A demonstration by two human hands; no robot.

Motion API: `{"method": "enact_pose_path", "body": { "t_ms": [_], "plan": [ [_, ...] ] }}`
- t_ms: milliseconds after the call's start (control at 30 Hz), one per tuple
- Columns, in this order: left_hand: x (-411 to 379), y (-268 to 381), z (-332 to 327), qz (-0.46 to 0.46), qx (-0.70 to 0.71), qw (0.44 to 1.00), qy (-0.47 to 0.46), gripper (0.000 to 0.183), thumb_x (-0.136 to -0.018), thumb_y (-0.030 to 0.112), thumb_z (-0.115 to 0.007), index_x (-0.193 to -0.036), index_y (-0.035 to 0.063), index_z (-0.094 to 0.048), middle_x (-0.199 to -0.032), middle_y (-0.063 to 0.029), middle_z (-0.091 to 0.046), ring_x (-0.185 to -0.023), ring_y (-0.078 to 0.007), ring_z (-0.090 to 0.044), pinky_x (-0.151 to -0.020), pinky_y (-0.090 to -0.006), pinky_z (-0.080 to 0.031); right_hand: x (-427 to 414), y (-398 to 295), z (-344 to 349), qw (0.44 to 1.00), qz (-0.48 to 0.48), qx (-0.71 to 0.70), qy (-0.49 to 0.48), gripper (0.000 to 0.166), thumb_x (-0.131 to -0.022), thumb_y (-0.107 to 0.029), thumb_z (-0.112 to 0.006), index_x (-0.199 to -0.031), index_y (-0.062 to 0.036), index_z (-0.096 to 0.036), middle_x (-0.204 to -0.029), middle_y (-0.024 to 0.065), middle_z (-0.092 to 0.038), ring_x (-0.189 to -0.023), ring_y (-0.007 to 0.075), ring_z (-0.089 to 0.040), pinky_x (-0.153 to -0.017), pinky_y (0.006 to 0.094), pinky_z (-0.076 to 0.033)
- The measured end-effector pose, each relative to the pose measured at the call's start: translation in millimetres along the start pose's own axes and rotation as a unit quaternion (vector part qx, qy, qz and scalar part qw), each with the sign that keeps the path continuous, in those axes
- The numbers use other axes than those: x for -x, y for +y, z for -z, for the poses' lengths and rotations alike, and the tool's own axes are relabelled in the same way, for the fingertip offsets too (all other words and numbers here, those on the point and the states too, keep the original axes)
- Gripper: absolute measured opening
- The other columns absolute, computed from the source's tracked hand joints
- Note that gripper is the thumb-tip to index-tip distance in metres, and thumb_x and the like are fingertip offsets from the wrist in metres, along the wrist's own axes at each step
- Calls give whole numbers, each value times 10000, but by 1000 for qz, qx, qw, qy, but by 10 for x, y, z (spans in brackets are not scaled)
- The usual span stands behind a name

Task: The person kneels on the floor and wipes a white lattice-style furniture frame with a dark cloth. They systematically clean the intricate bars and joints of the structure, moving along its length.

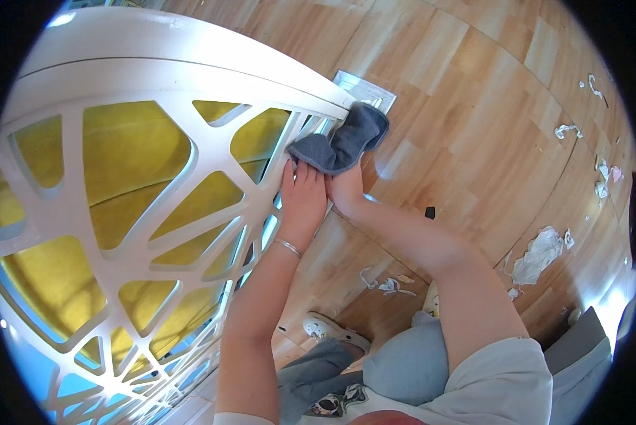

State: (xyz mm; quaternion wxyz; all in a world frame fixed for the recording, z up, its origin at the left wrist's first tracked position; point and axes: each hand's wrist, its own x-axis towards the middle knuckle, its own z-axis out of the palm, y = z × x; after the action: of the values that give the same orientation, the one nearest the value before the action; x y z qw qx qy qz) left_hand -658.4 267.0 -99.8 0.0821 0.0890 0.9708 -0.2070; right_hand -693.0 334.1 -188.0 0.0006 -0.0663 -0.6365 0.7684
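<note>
A dark grey cloth (pixel 344 143) drapes over the end of a white lattice partition (pixel 212 138), just below its thick top rail (pixel 190 40). My right hand (pixel 347 186) grips the cloth from beneath, on the floor side; its fingers are hidden by the fabric. Flat against the partition's edge lies my left hand (pixel 304 194), its fingers spread a little and their tips next to the cloth's lower edge. Nothing shows in its grasp. Behind the lattice openings is yellow upholstery (pixel 132 159).
A white base plate (pixel 365 90) shows on the wood-look floor (pixel 456 133) past the partition's end. Paper scraps (pixel 392 286) and a crumpled white sheet (pixel 538 256) litter the floor. A small black piece (pixel 430 212) lies near my right forearm. Grey furniture (pixel 578 340) stands at lower right.
</note>
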Motion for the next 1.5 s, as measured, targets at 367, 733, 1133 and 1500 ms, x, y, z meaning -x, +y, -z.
{"method": "enact_pose_path", "body": {
  "t_ms": [367,733,1133,1500],
  "plan": [
    [342,16,263,62,53,995,52,699,-769,294,-667,-1380,29,-456,-1524,-182,-281,-1408,-355,-253,-1108,-529,-209,-133,-533,-113,989,43,33,-138,246,-811,-85,-565,-1043,-27,-624,-1097,211,-608,-1062,417,-525,-961,437,-415],
    [256,-79,781,69,129,984,99,643,-781,246,-680,-1330,-13,-467,-1411,-274,-383,-1301,-416,-383,-1031,-492,-326,-417,-620,15,915,250,274,-159,265,-743,-158,-641,-972,-27,-671,-1051,191,-624,-1063,408,-506,-936,469,-431],
    [639,-104,520,59,161,982,82,610,-769,220,-691,-1276,-63,-505,-1443,-288,-345,-1337,-438,-340,-1094,-510,-290,-316,-885,73,951,194,157,-181,213,-672,7,-629,-885,10,-637,-904,238,-602,-899,421,-577,-790,441,-506],
    [742,-169,891,108,209,958,164,612,-787,229,-678,-1265,-93,-474,-1406,-328,-353,-1289,-449,-383,-1082,-539,-287,-157,-1776,-228,952,8,-172,-253,273,-935,-15,-532,-1207,0,-534,-1054,55,-616,-985,127,-581,-844,254,-481]
  ]
}}
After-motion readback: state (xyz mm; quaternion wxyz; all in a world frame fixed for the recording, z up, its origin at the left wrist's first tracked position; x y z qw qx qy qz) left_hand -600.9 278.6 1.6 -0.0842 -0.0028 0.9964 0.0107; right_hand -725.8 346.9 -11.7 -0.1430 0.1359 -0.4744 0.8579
